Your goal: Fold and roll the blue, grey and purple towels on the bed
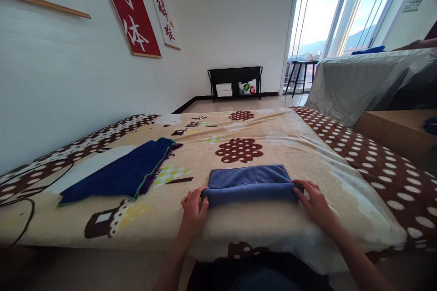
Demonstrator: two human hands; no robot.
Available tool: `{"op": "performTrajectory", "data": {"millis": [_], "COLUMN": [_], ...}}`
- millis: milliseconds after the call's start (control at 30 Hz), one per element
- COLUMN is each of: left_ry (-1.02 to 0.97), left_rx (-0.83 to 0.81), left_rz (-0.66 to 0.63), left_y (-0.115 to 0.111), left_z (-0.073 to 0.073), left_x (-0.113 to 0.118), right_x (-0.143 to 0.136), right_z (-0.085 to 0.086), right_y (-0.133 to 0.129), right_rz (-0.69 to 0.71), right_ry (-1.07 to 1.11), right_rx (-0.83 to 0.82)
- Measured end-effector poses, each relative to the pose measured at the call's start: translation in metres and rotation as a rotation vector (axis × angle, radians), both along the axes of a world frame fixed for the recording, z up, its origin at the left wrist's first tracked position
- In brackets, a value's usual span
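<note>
A blue towel (251, 193) lies near the front edge of the bed, its near side rolled or folded over and its far part flat. At its left end, my left hand (195, 203) is closed with thumb and fingers gripping the roll. My right hand (312, 195) pinches the opposite end the same way. To the left, a dark blue cloth (119, 173) with green edging is spread out, with a purple cloth (150, 179) showing from under its right side.
The patterned blanket (273, 127) covers the bed. Beyond it stands a low black rack (235, 75) by the wall. At the right are a plastic-draped piece of furniture (341, 77), a cardboard box (389, 132) and a black stool (300, 72). A thin dark cord (32, 213) lies at left.
</note>
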State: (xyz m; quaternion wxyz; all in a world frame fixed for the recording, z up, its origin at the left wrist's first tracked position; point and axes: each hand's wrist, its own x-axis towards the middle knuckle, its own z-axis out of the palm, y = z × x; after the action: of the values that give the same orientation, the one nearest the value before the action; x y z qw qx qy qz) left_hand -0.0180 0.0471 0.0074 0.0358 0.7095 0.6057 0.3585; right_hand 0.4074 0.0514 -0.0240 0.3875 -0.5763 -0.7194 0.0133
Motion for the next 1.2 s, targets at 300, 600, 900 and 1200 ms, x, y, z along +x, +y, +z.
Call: {"op": "performTrajectory", "data": {"millis": [300,600,900,1200], "left_ry": [0.349,0.394,0.386,0.095], "left_rx": [0.178,0.113,0.064,-0.011], "left_rz": [-0.203,-0.244,-0.134,-0.088], "left_y": [0.004,-0.001,-0.008,-0.008], "left_z": [0.006,-0.002,-0.012,0.003], "left_x": [0.1,0.073,0.009,0.004], "right_x": [-0.114,-0.084,-0.013,-0.007], "right_z": [0.021,0.016,0.003,0.008], "right_y": [0.002,-0.003,-0.001,0.002], "right_rz": [0.163,0.21,0.138,0.108], "right_ry": [-0.281,-0.379,-0.316,-0.012], "right_rx": [0.188,0.074,-0.045,-0.108]}}
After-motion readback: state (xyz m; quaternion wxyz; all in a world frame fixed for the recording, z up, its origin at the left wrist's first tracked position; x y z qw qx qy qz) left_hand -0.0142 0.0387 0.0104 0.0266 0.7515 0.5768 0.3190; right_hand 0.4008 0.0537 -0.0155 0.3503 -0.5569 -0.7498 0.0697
